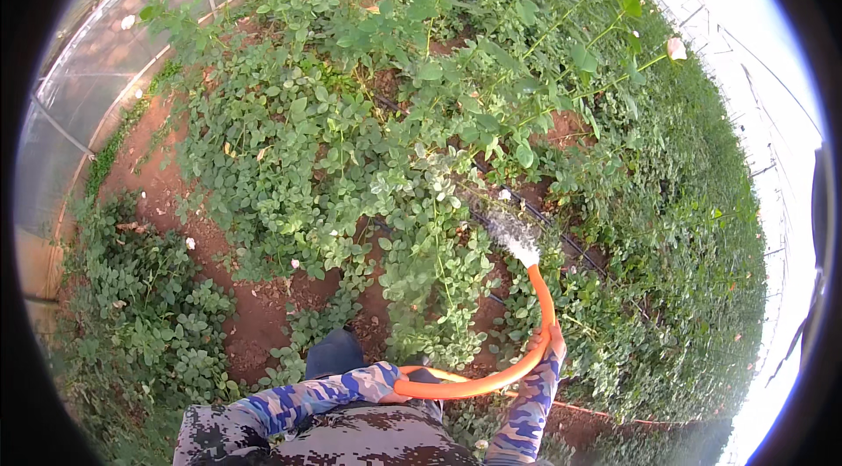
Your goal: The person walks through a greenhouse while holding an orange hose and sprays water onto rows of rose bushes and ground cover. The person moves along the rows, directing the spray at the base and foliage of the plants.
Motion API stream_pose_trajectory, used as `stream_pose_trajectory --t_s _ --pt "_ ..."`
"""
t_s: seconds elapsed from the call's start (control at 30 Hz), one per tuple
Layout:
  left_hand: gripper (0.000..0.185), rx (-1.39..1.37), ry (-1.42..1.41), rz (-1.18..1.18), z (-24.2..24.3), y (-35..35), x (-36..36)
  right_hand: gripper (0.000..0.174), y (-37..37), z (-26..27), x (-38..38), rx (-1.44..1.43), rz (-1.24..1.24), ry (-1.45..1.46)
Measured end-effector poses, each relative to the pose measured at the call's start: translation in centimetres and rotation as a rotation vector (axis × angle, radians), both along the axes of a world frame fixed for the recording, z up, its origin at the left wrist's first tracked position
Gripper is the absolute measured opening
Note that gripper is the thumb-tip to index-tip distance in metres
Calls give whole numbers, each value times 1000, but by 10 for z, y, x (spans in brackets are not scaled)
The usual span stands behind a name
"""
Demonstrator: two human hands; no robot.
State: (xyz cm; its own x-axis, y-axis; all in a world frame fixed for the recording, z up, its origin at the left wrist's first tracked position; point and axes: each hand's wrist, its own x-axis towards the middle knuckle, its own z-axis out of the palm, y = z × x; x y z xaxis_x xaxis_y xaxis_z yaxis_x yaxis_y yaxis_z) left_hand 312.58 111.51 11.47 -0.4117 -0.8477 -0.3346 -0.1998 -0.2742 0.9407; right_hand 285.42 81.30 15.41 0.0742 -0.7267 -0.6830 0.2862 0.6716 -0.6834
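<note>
An orange hose (483, 386) curves in front of my body, and water (513, 236) sprays from its end onto the leafy rose bushes (421, 203). My right hand (547, 338) grips the hose a little below its outlet. Close to my waist, my left hand (393, 390) is closed around another stretch of it, partly hidden by the hose and my sleeve. Both arms wear blue, white and purple camouflage sleeves. Behind my hands a thinner-looking length of the hose loops back towards the right.
Black irrigation tubes (572, 244) run along the soil between the plants. Clear plastic greenhouse sheeting (99, 98) on a frame bounds the left side. Long rose stems with a pale pink bud (675, 49) lean out at the upper right. Reddish soil (256, 321) shows between the bushes.
</note>
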Motion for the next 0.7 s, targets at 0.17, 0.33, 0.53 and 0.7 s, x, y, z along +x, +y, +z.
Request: stream_pose_trajectory --t_s 0.17,0.33,0.53,0.7 --pt "32 -97 -43 -39 17 -1 18 24 19 16 -4 3 -119 139" --pt "32 -41 -10 -97 18 0 23 53 22 17 26 106 115 -60" --pt "35 -83 56 -211 24 -24 18 48 44 25 -22 36 -65 80" --pt "36 -126 16 -298 26 -39 -4 40 52 27 -61 42 -276 213"
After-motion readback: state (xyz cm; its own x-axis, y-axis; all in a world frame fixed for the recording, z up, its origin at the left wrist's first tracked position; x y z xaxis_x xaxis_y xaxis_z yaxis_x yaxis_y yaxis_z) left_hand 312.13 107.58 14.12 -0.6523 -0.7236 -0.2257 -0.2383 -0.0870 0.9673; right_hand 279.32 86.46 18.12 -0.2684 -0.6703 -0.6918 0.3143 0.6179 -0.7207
